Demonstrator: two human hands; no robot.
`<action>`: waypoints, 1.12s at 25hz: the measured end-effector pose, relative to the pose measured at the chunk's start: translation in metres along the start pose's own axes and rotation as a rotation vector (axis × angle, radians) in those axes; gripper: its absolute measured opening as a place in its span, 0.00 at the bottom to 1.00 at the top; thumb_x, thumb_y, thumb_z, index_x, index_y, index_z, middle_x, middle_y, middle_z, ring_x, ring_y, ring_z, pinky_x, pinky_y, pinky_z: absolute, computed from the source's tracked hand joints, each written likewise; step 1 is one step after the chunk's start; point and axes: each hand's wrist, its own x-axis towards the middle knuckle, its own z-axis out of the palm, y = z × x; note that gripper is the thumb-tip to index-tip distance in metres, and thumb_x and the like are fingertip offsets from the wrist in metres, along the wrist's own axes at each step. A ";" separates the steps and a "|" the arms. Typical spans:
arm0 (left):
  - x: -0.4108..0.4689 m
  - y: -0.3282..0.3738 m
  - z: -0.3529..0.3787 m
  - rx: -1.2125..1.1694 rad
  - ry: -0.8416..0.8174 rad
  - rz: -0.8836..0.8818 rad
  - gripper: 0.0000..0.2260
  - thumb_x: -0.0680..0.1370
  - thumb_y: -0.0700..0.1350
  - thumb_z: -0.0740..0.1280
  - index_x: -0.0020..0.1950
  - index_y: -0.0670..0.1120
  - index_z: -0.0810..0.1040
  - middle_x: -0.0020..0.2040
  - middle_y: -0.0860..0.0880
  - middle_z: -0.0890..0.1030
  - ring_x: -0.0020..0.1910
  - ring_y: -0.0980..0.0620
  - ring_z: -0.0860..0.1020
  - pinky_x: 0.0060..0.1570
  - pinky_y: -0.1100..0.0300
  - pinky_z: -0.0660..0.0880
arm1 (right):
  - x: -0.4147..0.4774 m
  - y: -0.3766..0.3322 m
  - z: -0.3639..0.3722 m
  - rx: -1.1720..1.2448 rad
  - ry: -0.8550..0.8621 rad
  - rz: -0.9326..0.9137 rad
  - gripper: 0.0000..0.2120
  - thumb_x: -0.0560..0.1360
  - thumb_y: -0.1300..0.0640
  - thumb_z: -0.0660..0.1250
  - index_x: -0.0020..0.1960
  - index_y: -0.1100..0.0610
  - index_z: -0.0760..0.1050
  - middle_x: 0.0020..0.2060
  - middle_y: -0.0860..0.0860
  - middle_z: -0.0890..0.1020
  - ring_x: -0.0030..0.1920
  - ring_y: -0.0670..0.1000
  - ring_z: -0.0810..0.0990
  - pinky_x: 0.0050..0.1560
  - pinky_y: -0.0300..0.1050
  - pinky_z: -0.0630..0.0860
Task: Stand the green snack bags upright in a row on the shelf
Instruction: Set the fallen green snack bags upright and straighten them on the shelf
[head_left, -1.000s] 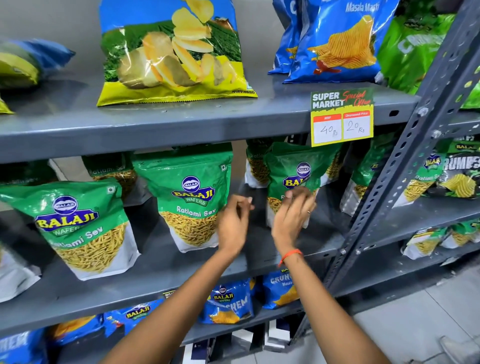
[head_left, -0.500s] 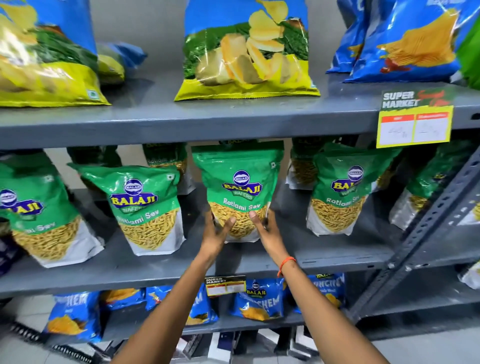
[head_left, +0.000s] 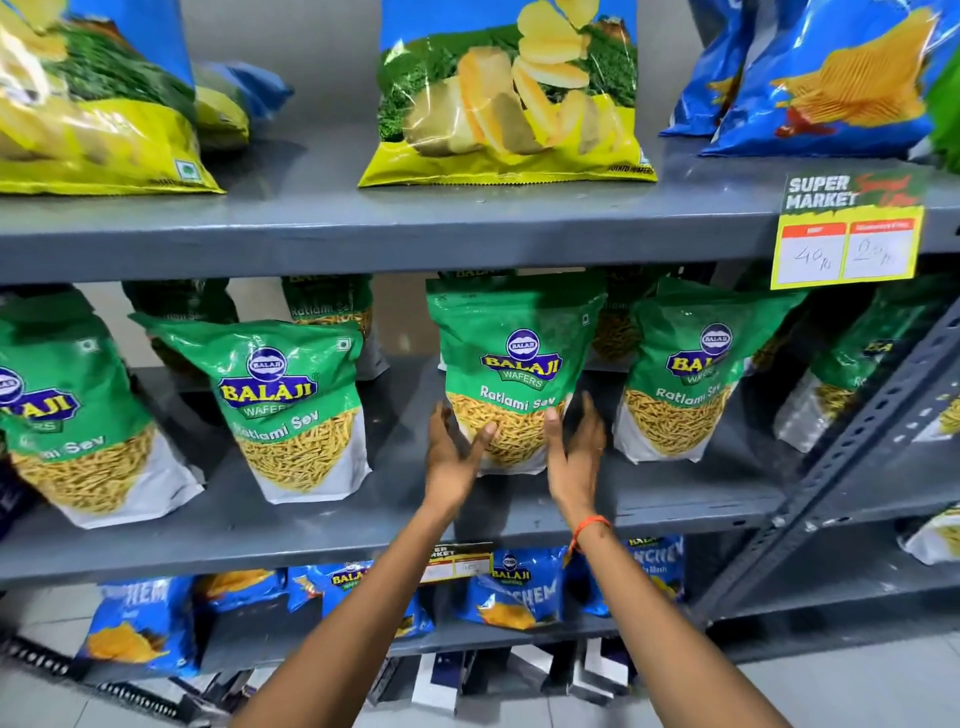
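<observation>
Several green Ratlami Sev snack bags stand in a front row on the middle grey shelf (head_left: 363, 530). The centre green bag (head_left: 519, 358) is upright. My left hand (head_left: 454, 457) grips its lower left side, thumb on the front. Its lower right side is held by my right hand (head_left: 574, 457), which wears an orange wrist thread. Another green bag (head_left: 291, 405) leans a little at the left, and one more (head_left: 685, 384) stands at the right. A further bag (head_left: 67, 415) tilts at the far left. More green bags (head_left: 332, 306) stand behind, partly hidden.
The upper shelf carries yellow-and-blue chip bags (head_left: 509, 104) and blue ones (head_left: 831, 78). A yellow price tag (head_left: 847, 239) hangs from its edge. A perforated grey post (head_left: 852, 457) slants across the right. Blue snack bags (head_left: 519, 587) fill the shelf below.
My hands left the right-hand green bag and moved to the centre one. They now sit wider apart on its lower sides. The view shifted left.
</observation>
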 end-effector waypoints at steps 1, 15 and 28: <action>-0.004 0.002 -0.005 0.055 0.072 0.042 0.31 0.73 0.53 0.68 0.71 0.46 0.60 0.69 0.45 0.71 0.68 0.47 0.70 0.64 0.51 0.71 | -0.005 -0.009 0.004 -0.027 0.124 -0.069 0.34 0.72 0.34 0.54 0.68 0.57 0.64 0.67 0.60 0.67 0.69 0.54 0.63 0.70 0.43 0.57; -0.019 -0.010 -0.179 0.381 0.802 0.110 0.35 0.67 0.61 0.68 0.61 0.36 0.68 0.60 0.35 0.72 0.61 0.39 0.68 0.63 0.51 0.60 | -0.054 -0.056 0.157 -0.101 -0.516 -0.242 0.31 0.70 0.47 0.70 0.66 0.61 0.65 0.63 0.59 0.72 0.64 0.55 0.70 0.63 0.49 0.69; -0.003 -0.035 -0.183 -0.004 0.269 -0.050 0.31 0.73 0.43 0.70 0.71 0.45 0.59 0.69 0.43 0.70 0.64 0.48 0.72 0.50 0.77 0.72 | -0.041 -0.040 0.167 0.039 -0.760 0.043 0.34 0.69 0.53 0.73 0.69 0.58 0.59 0.67 0.55 0.70 0.67 0.56 0.69 0.59 0.46 0.70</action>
